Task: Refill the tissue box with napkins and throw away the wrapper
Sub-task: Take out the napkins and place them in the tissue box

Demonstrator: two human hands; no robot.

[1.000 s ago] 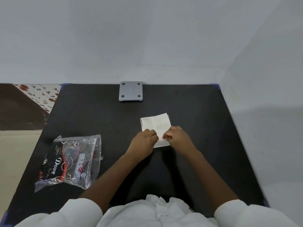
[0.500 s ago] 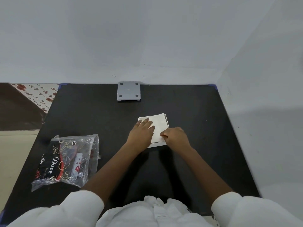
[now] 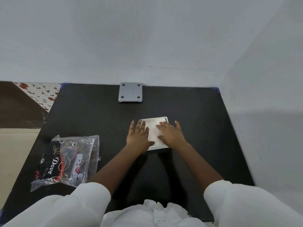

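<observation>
A matte black rectangular tabletop (image 3: 188,108) with blue corner caps stands pushed into a corner of plain pale grey-white walls (image 3: 147,38). Beyond its left edge lie a cream floor (image 3: 14,148), a dark brown surface (image 3: 18,108) and a red-flowered white cloth (image 3: 41,94).

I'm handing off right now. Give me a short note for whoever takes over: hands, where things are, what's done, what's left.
Left hand: flat, fingers spread, pressing on the left side of the white tissue box; no grip.
Right hand: flat on the box's right side; no grip.
The box lies mid-table on the black table.
The wrapper, clear plastic with a printed pack, lies at the near left of the table, untouched by either hand.
Done: napkins appear to be in the box.
Left: finish pressing the box, throw away the wrapper. No bin in view.
</observation>
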